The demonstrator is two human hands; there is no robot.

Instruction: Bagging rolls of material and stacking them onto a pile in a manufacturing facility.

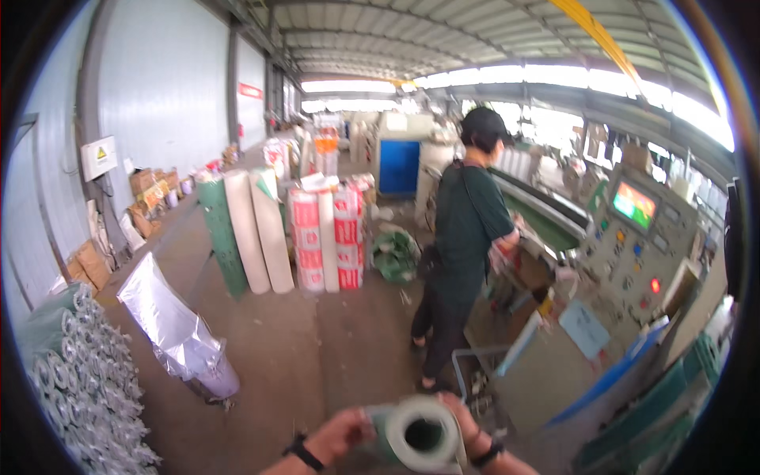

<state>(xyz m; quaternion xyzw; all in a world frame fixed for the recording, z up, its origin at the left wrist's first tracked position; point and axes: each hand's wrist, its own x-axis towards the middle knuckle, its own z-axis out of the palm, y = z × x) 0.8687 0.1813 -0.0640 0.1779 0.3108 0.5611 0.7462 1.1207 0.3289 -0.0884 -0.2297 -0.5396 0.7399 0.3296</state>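
A thick roll of sheet material (pixel 430 407) is held up at the lower edge, its pale round end and dark open core facing me. Green shows inside the core and along its left side. My left hand (pixel 345 434) holds the roll from the left with curled fingers, slightly blurred. On the other side, my right hand (pixel 462 418) is closed against the roll's pale end, near its upper right. A dark band is on each wrist. The rest of the roll's length is hidden.
A co-worker (pixel 467 229) stands ahead, beside a control panel (pixel 633 245). Tall green and white rolls (pixel 257 229) and red-and-white wrapped rolls (pixel 328 237) stand on the floor. A silver-covered bucket (pixel 218 376) and stacked green rolls (pixel 83 388) are at left.
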